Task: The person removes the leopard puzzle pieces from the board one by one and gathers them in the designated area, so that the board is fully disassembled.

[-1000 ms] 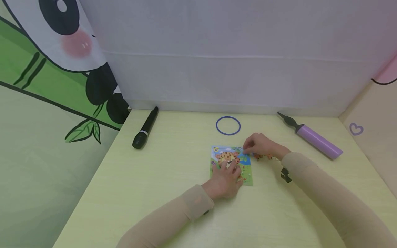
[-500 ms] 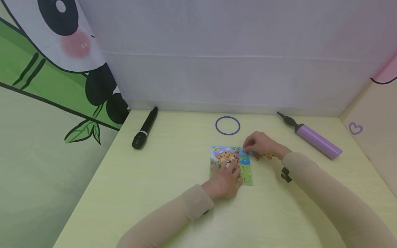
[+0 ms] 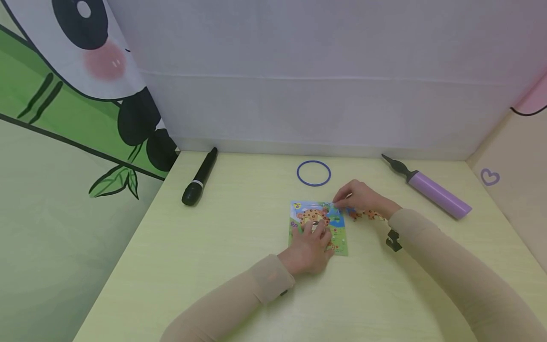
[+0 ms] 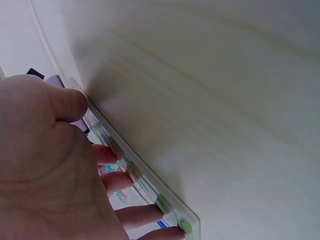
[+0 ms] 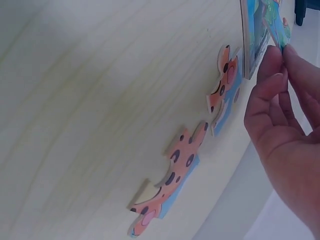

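Note:
A small jigsaw puzzle board [image 3: 340, 240] with a cartoon leopard picture lies on the table. My left hand [image 3: 308, 249] rests on it with the fingers spread over the picture; in the left wrist view its thumb lies at the board's near edge [image 4: 142, 167]. At the upper right corner of the board, my right hand [image 3: 361, 197] pinches a blue-green puzzle piece [image 5: 276, 25] between thumb and index finger. That piece stands tilted above the board in the right wrist view. Two loose spotted orange pieces, one nearer the board [image 5: 223, 85] and one farther off [image 5: 177, 172], lie on the table.
A blue ring [image 3: 314, 173] lies behind the board. To the back left is a black microphone [image 3: 200, 176], and at the back right a purple hand pump [image 3: 440, 194]. A white panel [image 3: 299, 109] stands along the table's far edge.
My right hand has shifted slightly up and to the left along the board's upper right corner, still pinching the piece. The left hand and the board have stayed in place.

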A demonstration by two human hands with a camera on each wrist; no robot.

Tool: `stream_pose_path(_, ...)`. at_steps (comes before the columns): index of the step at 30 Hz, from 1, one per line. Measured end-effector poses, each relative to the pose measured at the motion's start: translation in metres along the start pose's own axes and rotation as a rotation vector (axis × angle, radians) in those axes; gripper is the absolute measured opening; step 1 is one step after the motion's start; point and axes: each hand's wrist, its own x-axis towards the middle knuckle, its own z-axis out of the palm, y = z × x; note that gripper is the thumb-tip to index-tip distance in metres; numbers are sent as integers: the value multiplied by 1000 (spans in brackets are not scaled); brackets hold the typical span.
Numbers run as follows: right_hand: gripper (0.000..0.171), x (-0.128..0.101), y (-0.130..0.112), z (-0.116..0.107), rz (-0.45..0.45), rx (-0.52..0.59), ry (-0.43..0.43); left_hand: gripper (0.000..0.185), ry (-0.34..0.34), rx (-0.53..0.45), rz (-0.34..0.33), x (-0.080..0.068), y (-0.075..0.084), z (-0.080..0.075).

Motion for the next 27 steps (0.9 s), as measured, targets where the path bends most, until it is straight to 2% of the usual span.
stream_pose_path(7,9,0,1,0,-26,26,1,58,10,-8,5,-1,0,0)
stream_pose_path(11,9,-1,2,0,-12,28,9,58,13,-8,3,-3,0,-2)
stream_pose_path(19,10,-5,-1,-2,-19,89,0,59,-21,-8,12,-1,-1,0)
stream_pose_path(27,11,-7,-2,-3,-9,116,9,59,-20,-12,14,0,-1,1)
